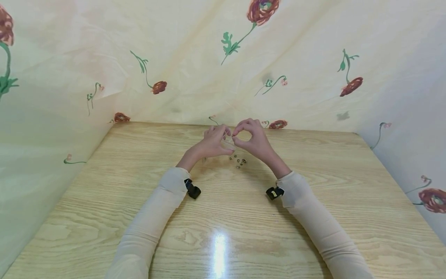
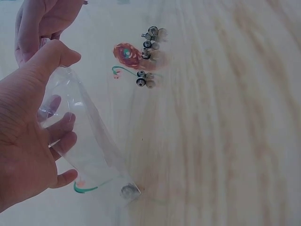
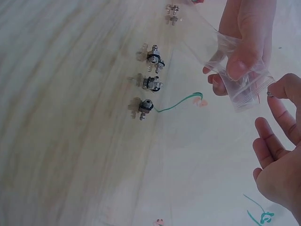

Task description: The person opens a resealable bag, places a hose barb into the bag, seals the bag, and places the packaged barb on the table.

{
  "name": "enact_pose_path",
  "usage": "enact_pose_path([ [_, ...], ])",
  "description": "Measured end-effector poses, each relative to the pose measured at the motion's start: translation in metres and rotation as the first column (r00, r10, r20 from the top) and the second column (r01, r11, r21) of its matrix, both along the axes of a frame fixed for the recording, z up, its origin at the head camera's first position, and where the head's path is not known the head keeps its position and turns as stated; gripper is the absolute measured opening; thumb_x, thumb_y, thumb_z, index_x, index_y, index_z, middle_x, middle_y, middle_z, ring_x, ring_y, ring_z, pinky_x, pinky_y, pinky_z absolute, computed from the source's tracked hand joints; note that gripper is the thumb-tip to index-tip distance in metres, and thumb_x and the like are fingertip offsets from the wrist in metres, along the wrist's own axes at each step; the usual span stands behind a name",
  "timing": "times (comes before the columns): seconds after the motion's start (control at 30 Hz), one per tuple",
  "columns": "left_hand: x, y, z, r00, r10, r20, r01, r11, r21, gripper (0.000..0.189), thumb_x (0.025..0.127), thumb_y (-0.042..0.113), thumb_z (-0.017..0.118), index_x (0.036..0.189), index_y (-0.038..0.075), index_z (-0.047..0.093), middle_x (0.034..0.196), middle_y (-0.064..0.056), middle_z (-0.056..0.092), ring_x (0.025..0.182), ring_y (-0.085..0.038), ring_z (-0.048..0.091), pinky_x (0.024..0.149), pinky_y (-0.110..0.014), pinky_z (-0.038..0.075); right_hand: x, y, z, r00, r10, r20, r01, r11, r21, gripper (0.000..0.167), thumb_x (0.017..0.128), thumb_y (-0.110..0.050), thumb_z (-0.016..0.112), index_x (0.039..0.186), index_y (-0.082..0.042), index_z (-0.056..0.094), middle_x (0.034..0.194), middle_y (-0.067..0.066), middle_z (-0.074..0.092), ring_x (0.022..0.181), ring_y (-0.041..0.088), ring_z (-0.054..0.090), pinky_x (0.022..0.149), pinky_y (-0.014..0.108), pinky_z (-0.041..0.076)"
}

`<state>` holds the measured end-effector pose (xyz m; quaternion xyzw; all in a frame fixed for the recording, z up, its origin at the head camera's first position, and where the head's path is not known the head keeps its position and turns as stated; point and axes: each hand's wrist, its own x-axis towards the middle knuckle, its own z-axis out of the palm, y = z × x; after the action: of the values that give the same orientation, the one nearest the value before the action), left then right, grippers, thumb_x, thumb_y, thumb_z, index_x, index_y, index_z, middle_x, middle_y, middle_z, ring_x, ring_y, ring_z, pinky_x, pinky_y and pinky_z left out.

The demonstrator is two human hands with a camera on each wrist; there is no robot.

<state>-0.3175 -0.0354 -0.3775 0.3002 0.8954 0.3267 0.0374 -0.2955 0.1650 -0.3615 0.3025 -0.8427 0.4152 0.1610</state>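
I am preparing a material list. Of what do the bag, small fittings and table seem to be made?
Bag: likely thin, glossy plastic, see-through and creased.
Small fittings: probably metal, silvery with shiny highlights.
Table: glossy wood or wood-look laminate; grain and bright glare show.

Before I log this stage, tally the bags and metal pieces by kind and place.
Clear bag in the left hand: 1
Metal fittings on the table: about 7, clustered, so exact count unclear
Metal piece in the bag's corner: at least 1
Small piece pinched by the right hand: 1
Total: about 10
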Motion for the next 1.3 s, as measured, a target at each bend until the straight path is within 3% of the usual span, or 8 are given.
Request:
enact_pose_path([
  [0.33,-0.002,0.003,0.000,1.000,-0.004,0.004,0.004,1.000,0.003,0.051,0.089,0.031,0.078,0.125,0.012,0.047,0.115,-0.011,0.054,0.112,-0.028,0.038,0.102,-0.051,0.024,-0.002,0.001,-0.001,1.000,-0.003,-0.010,0.002,1.000,-0.012,0.006,0.084,-0.003,0.074,0.090,-0.004,0.072,0.110,0.017,0.065,0.109,0.034,0.051,0.095,0.043,0.031],
  [0.47,-0.002,0.006,-0.001,1.000,-0.014,-0.003,0.014,1.000,0.001,0.050,0.089,0.030,0.078,0.124,0.013,0.046,0.114,-0.013,0.053,0.109,-0.028,0.038,0.101,-0.051,0.024,-0.002,0.000,-0.001,1.000,-0.007,-0.006,0.006,1.000,-0.010,0.006,0.085,-0.004,0.074,0.090,-0.003,0.073,0.110,0.017,0.065,0.109,0.034,0.050,0.094,0.044,0.032],
  [0.77,-0.003,0.013,-0.001,0.999,-0.021,-0.033,0.020,1.000,-0.009,0.050,0.088,0.032,0.078,0.120,0.013,0.045,0.102,-0.005,0.048,0.103,-0.025,0.037,0.094,-0.046,0.025,-0.003,0.001,-0.001,1.000,-0.008,-0.005,0.008,1.000,-0.004,0.005,0.087,-0.005,0.073,0.091,-0.003,0.074,0.111,0.017,0.065,0.109,0.033,0.050,0.094,0.044,0.031],
  [1.3,-0.004,0.014,0.001,0.999,-0.027,-0.026,0.027,1.000,0.000,0.050,0.089,0.033,0.077,0.122,0.012,0.045,0.104,-0.006,0.049,0.105,-0.026,0.038,0.098,-0.050,0.025,-0.001,0.000,0.001,1.000,-0.024,-0.006,0.024,1.000,-0.019,0.005,0.086,-0.003,0.075,0.090,-0.003,0.073,0.109,0.018,0.065,0.108,0.034,0.052,0.095,0.044,0.030],
])
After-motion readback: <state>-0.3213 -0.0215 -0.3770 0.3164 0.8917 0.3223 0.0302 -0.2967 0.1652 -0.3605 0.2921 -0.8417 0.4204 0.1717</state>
